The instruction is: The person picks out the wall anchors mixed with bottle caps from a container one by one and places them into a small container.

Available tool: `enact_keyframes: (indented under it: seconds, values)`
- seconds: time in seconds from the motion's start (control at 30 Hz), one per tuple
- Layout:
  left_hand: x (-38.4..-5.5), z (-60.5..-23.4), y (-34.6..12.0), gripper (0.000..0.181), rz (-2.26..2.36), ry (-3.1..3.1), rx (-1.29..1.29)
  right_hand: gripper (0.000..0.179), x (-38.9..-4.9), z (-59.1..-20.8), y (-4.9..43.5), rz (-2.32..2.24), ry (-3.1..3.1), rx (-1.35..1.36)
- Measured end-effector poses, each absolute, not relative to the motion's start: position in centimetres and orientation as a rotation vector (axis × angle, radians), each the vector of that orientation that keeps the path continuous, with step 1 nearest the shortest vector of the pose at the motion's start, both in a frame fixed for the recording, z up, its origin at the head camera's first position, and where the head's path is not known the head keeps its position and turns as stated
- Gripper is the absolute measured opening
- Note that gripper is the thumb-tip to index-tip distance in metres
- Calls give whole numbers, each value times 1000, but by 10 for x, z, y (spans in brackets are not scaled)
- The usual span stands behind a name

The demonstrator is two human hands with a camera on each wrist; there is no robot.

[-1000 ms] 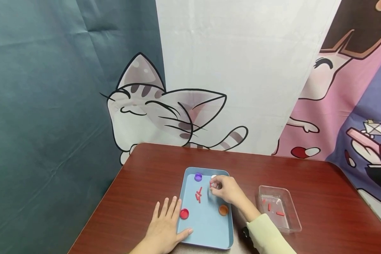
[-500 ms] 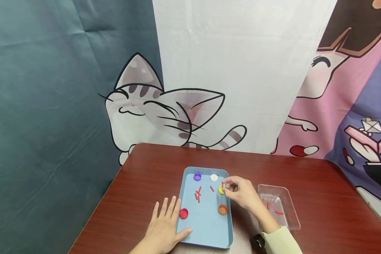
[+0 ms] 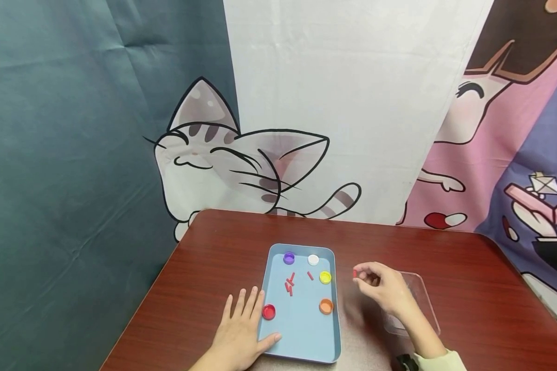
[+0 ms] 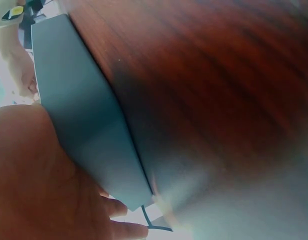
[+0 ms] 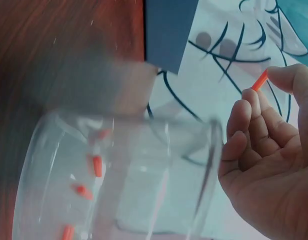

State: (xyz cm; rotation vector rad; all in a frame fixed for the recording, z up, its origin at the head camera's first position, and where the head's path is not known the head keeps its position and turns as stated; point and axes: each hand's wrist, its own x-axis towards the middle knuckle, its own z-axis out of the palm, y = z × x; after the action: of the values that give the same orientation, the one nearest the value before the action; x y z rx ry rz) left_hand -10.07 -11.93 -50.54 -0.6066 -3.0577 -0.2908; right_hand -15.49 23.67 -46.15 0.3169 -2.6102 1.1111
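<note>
Left hand [image 3: 241, 330]: laid along the left rim of the blue tray [image 3: 304, 335], fingers straight and spread, thumb set across that rim.
Sleeve [image 3: 441, 361]: seen to the right of the tray's near end, pale green; a dark wristband [image 3: 406, 362] is worn beside it.
Red cap [image 3: 268, 312]: set inside the tray against its left wall, just beside the left index finger.
Orange cap [image 3: 326, 306]: set inside the tray by its right wall.
Clear box [image 3: 424, 301]: stood to the right of the tray, apart from it; in the head view it is partly blocked by the right hand and forearm.
Boxed sticks [image 5: 97, 166]: several are seen, red and blurred, in the clear box.
Right hand [image 3: 384, 288]: raised to the right of the tray; the held stick [image 3: 355, 273], red, is pinched between thumb and fingertip.
Stick cluster [image 3: 290, 284]: laid within the tray's far half, left of its middle.
Yellow cap [image 3: 325, 277]: placed by the tray's right wall, beyond the orange cap.
Lone stick [image 3: 310, 275]: laid between cluster and yellow cap.
White cap [image 3: 313, 259], purple cap [image 3: 289, 258]: set at the tray's far end.
Backdrop [image 3: 297, 93]: hung beyond the tray, printed with a cat.
</note>
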Motion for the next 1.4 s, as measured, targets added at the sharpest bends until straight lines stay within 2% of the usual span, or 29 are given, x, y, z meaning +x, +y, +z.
enact_keyframes:
  seconds: [0.73, 1.4]
  values:
    - [-100, -507, -120, 99, -316, -3045, -604, 18, -140, -458, 310, 1013, -2634, 163]
    - [-100, -503, -119, 99, -318, -3061, -599, 24, -134, -470, 340, 1007, -2707, 16]
